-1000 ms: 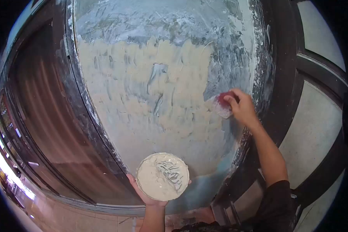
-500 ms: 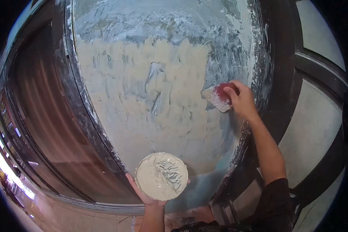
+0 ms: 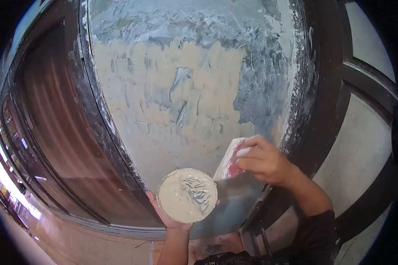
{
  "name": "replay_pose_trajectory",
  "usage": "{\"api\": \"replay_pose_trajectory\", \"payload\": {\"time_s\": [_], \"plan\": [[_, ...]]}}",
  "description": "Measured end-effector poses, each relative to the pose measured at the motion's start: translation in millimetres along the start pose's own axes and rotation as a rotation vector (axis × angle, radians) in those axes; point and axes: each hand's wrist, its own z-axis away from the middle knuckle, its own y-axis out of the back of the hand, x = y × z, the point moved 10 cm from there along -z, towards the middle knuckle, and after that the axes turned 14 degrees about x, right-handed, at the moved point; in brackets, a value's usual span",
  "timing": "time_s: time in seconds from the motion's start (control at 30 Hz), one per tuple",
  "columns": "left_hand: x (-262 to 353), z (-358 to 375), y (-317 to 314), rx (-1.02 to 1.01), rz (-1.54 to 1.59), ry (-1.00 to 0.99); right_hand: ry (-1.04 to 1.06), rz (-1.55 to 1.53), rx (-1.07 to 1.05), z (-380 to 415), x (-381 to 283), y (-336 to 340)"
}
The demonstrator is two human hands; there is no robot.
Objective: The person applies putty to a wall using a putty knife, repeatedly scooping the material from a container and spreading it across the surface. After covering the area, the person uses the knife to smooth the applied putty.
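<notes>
beside the putty bowl in the left hand, right hand grips a scraper.

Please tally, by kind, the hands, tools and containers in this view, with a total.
Hands: 2, the left hand under the bowl and the right hand on the scraper.
Scrapers: 1, the red-handled scraper.
Bowls: 1, the bowl of putty.
Total: 4.
</notes>
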Motion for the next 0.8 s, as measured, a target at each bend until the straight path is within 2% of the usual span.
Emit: {"api": "replay_pose_trajectory", "payload": {"time_s": [0.03, 0.1, 0.17, 0.23, 0.43, 0.7, 0.8], "plan": [[0, -1, -1, 0.019, 0.024, 0.004, 0.097, 0.003, -0.033, -2, -23, -3], [0, 1, -12, -0.055, 0.055, 0.027, 0.099, -0.041, -0.098, 0, -36, -6], [11, -7, 13, 0.098, 0.198, -0.041, 0.104, -0.085, -0.167, 2, -43, -12], [14, 0, -2, 0.032, 0.091, -0.092, 0.120, -0.085, -0.226, 4, -46, -18], [14, -1, 15, 0.200, 0.010, -0.125, 0.132, -0.141, -0.257, 8, -49, -27], [12, -8, 22, 0.165, 0.007, -0.104, 0.114, -0.190, -0.256, 10, -47, -42], [13, -11, 27, 0.227, -0.011, -0.126, 0.101, -0.207, -0.237, 10, -46, -46]]}}
